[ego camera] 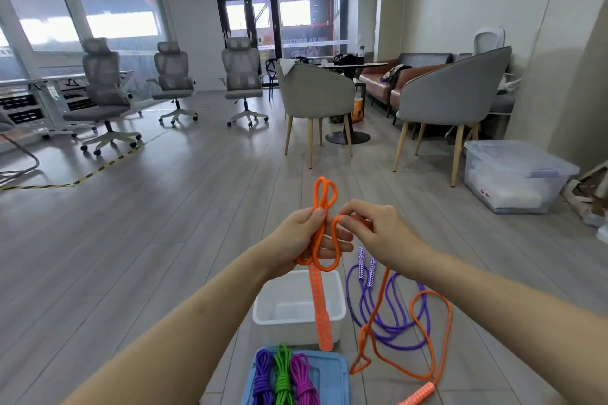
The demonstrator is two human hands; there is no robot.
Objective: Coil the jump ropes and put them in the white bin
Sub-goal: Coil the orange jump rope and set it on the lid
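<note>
Orange rope [324, 230] loops upright in hands, handle [320, 309] hanging down.

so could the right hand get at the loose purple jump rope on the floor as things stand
Probably not yet: the right hand pinches a loop of the orange jump rope. The loose purple jump rope lies uncovered beside the white plastic bin, though orange rope crosses it.
</note>
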